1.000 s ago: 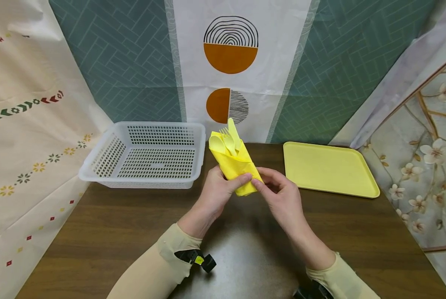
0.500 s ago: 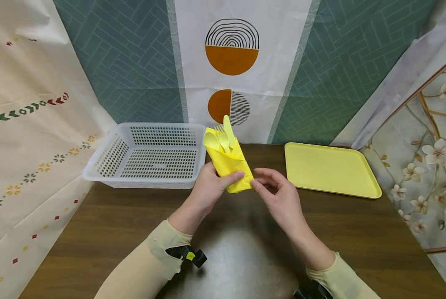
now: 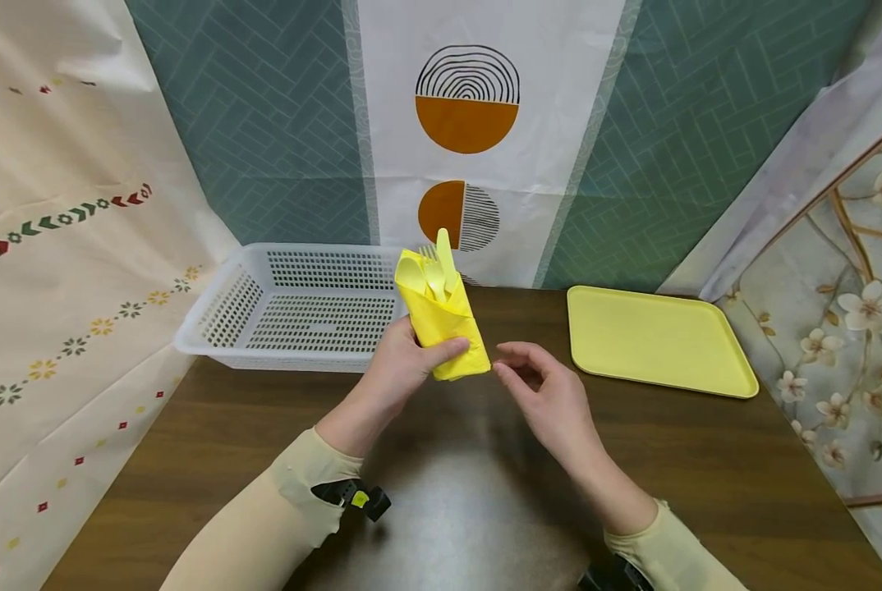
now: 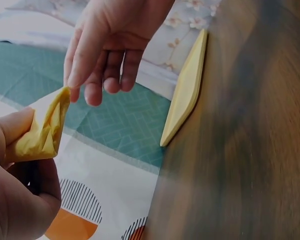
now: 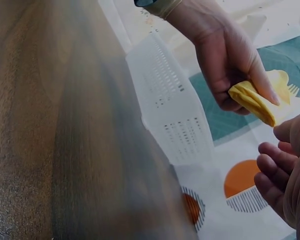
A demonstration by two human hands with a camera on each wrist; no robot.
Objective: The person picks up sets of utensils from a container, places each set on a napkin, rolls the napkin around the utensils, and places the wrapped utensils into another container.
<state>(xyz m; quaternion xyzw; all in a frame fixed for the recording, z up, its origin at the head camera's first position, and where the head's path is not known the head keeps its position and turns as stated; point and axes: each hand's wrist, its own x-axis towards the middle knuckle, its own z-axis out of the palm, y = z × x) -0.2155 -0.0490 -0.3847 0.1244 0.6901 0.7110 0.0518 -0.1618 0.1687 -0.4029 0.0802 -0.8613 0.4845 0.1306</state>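
My left hand (image 3: 397,361) holds a folded yellow napkin (image 3: 444,320) up above the table, thumb across its front and fingers behind. Out of the napkin's top pocket stick a pale yellow spoon (image 3: 411,275), a fork (image 3: 434,275) and a knife (image 3: 446,256), all leaning slightly left. Just right of the napkin's lower corner is my right hand (image 3: 552,402), its fingers loosely bent and holding nothing. The left wrist view shows the napkin's folded bottom end (image 4: 47,130), with the right hand's fingertips (image 4: 75,75) right at its corner.
A white perforated basket (image 3: 212,355) stands at the back left, partly behind the napkin. On the back right of the brown wooden table (image 3: 441,509) lies a flat yellow tray (image 3: 663,341). Patterned cloths hang behind and at both sides.
My left hand has carried the napkin with the cutlery slightly to the left. The right hand's fingers have come off the napkin's lower corner, and that hand has stayed nearly in place.
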